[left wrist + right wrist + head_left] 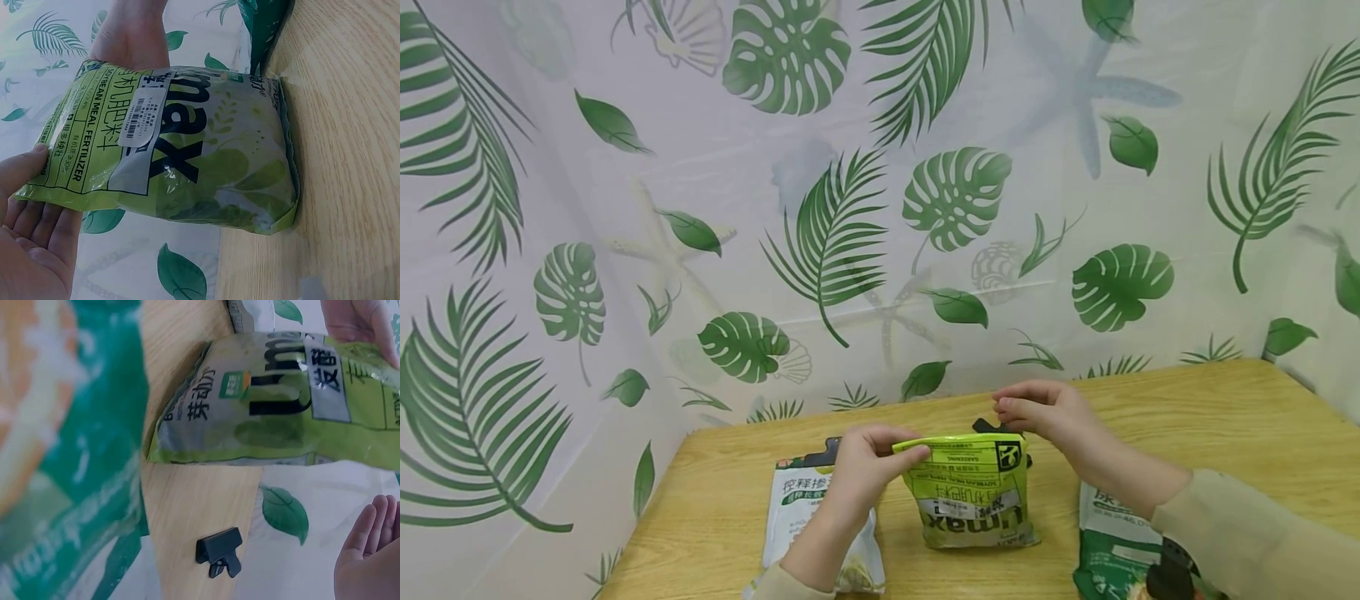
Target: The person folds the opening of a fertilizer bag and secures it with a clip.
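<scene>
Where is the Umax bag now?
In the head view, the Umax bag stands on the table right of the white bag, its top pinched by the left hand.

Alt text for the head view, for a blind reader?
Left hand pinches the upper edge of a lime-green bag on a wooden table; right hand raised near it. A white bag sits left, a green-and-white bag right, leafy backdrop behind.

Lime-green fertilizer bag (209,150): "SOYBEAN MEAL FERTILIZER", "有机肥料", "Umax", "GARDENING" (last two inverted in head view). White pouch (792,515): "控释掺". Green-white pouch (1116,537): "46.0". Barcode sticker (141,117) print too small.
</scene>
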Demonstrator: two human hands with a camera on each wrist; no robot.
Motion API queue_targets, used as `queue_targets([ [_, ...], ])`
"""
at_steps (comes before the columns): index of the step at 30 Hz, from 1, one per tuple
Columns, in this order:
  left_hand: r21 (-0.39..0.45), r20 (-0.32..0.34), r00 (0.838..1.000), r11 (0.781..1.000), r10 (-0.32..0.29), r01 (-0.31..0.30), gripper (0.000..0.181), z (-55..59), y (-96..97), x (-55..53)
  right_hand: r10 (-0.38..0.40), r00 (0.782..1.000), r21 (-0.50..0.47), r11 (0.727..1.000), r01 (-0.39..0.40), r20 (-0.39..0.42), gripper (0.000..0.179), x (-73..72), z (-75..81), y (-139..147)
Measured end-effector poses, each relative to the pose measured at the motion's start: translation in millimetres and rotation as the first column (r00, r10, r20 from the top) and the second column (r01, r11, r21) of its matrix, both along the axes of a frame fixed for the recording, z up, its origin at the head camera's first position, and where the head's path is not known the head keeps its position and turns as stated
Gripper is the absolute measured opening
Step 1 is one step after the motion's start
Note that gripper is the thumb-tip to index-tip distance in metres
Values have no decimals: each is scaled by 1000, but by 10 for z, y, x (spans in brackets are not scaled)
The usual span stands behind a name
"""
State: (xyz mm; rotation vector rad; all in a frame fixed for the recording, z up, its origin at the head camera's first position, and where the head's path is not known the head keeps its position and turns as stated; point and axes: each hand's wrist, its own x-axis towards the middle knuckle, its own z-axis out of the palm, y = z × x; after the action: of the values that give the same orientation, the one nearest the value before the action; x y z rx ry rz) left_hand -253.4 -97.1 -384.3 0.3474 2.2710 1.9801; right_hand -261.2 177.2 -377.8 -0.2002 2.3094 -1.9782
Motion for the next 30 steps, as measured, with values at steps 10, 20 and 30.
queue_targets([
  [10, -14, 7, 1000, 1000, 2, -2, 25, -5, -6, 3, -21, 998, -51, 998, 24, 56, 44, -82, -126, 82],
  [20, -13, 8, 1000, 1000, -4, 4, 25, -2, -14, 2, 8, 995, -208, 978, 14, 104, 50, -185, -195, 145],
  [30, -5, 10, 1000, 1000, -2, 2, 25, 12, -11, 14, -17, 982, -285, 956, 70, 187, 53, -274, -186, 104],
])
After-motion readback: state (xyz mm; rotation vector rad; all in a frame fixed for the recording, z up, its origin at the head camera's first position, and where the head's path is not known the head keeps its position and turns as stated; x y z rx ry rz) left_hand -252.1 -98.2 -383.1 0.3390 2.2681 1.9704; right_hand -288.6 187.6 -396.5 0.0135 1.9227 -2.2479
